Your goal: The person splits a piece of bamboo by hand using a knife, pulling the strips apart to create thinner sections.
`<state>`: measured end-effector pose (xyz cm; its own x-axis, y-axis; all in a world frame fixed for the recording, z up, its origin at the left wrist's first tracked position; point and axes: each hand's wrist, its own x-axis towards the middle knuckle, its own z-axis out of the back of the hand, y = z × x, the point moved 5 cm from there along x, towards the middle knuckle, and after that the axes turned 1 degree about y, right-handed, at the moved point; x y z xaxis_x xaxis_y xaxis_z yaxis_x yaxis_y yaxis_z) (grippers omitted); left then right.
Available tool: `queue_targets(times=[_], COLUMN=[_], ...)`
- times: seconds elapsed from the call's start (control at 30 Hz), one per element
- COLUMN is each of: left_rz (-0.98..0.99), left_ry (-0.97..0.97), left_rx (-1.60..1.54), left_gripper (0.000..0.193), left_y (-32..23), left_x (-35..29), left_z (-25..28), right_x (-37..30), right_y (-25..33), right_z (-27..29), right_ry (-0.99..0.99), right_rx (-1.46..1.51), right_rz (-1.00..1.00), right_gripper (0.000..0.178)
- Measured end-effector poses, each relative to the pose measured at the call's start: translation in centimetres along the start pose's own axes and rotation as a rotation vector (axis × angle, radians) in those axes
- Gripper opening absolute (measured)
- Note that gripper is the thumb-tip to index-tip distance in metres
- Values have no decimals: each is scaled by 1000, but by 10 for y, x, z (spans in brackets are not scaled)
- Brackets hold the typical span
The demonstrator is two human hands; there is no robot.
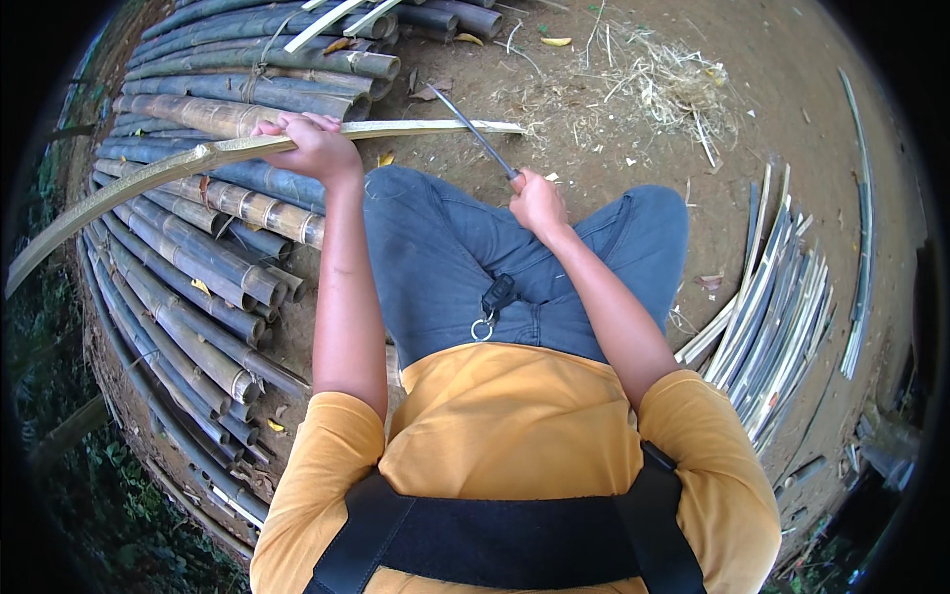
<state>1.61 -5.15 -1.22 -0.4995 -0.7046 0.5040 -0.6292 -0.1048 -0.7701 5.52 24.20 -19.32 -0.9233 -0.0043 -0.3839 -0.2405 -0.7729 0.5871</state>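
One bamboo strip (233, 148) fills the clenched left hand (315, 147), the right hand (539, 203) grips a knife (485, 144) — trimming seemingly unfinished; split slats (767, 337) lie mid-right, unsplit poles (252, 208) at left.

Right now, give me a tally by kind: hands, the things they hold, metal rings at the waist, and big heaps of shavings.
Hands (left hand, right hand): 2
Held bamboo strip, pale, in the left hand: 1
Held knife, long and thin, in the right hand: 1
Metal ring: 1
Heap of shavings: 1
Total: 6
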Motion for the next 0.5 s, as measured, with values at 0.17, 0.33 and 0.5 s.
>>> queue_targets(times=[0.17, 0.33, 0.5], left_rz=[-21, -14, 5], left_ry=[19, -20, -7], left_rx=[3, -10, -16], left_gripper=[17, 18, 18], left_y=[-3, -4, -5], left_x=[-5, -8, -8], left_z=[3, 0, -5], right_x=[17, 6, -4], right_y=[-19, -17, 14], right_z=[-7, -14, -5], right_ry=[56, 50, 46], right_rx=[22, 85, 44], right_rz=[-115, -66, -25], right_gripper=[22, 19, 19])
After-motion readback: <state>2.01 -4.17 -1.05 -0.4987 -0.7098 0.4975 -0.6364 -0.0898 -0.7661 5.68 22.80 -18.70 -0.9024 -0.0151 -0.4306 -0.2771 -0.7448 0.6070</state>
